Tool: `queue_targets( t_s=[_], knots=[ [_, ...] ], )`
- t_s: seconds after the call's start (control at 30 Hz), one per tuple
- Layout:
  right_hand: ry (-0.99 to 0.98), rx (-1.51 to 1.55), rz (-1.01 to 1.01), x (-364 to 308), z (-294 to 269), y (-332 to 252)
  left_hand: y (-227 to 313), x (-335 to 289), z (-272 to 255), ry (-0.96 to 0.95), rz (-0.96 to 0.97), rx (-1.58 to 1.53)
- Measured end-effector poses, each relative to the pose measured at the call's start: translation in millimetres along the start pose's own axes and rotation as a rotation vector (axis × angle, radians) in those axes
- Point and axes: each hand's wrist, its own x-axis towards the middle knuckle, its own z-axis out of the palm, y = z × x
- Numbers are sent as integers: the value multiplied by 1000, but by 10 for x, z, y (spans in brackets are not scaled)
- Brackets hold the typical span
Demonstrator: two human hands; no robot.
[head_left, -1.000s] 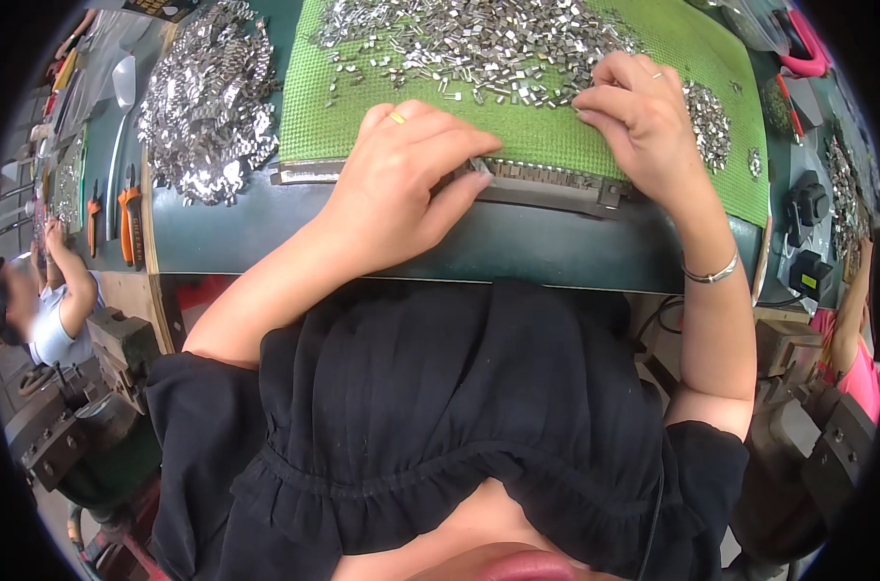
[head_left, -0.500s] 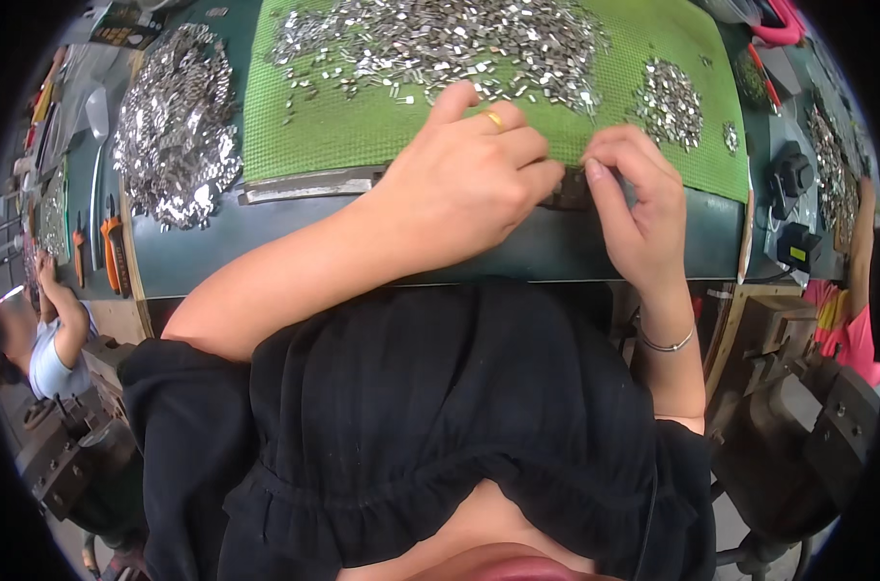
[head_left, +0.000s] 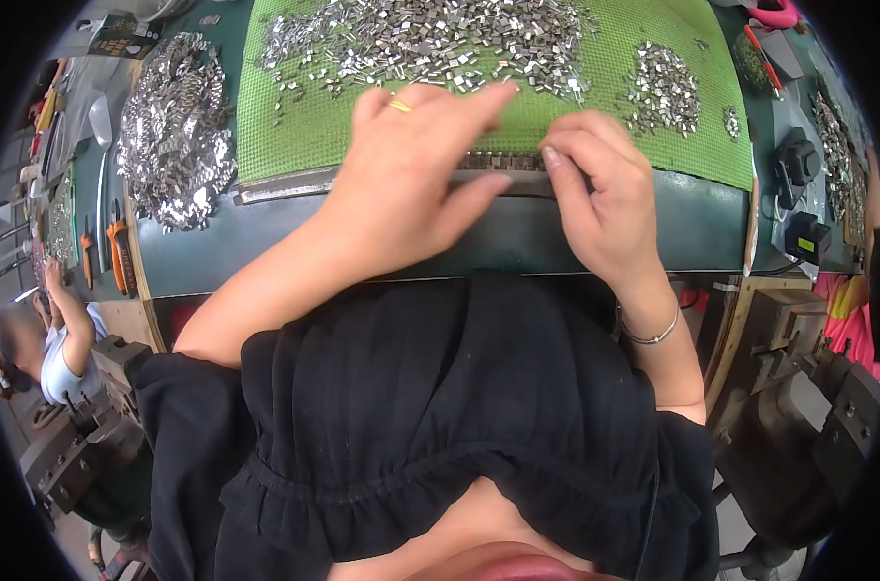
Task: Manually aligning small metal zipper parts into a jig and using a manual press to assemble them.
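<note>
A long metal bar (head_left: 290, 186) lies along the near edge of the green textured mat (head_left: 295, 145). On its middle stretch stands a row of small metal pieces (head_left: 501, 162), partly covered by my hands. My left hand (head_left: 411, 150) hovers over the bar with index finger and thumb stretched apart and nothing visible between them. At the right end of that row, my right hand (head_left: 609, 189) has thumb and forefinger pinched together; whatever is between the tips is hidden. Beyond both hands spreads a large heap of small shiny metal pieces (head_left: 440, 39).
Another pile of metal pieces (head_left: 174, 126) sits left of the mat; a smaller pile (head_left: 665, 87) lies on its right part. Orange-handled pliers (head_left: 121, 254) and a white spoon (head_left: 101, 121) are at the left. A black device (head_left: 796, 160) stands right. Co-workers sit on both sides.
My left hand has shifted left and its fingers have spread, uncovering the row of metal pieces. My right hand has moved slightly left along the bar, still pinched.
</note>
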Motion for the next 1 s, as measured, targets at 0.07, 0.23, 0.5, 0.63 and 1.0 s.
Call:
queue_targets(
  t_s=[0.07, 0.23, 0.5, 0.63, 1.0],
  knots=[
    [-9, -114, -133, 30, 31, -9, -88, -71, -120, 18, -46, 12],
    [-121, -309, -225, 9, -4, -71, -293, -390, -285, 74, -170, 29],
    [-160, -297, -248, -132, -45, -60, -459, -823, -511, 178, -315, 47],
    [-204, -512, -312, -233, -77, -102, -570, -1046, -704, 129, -320, 306],
    [37, -318, 127, -451, -359, 86, -296, -1120, -1089, 145, -349, 269]
  ],
)
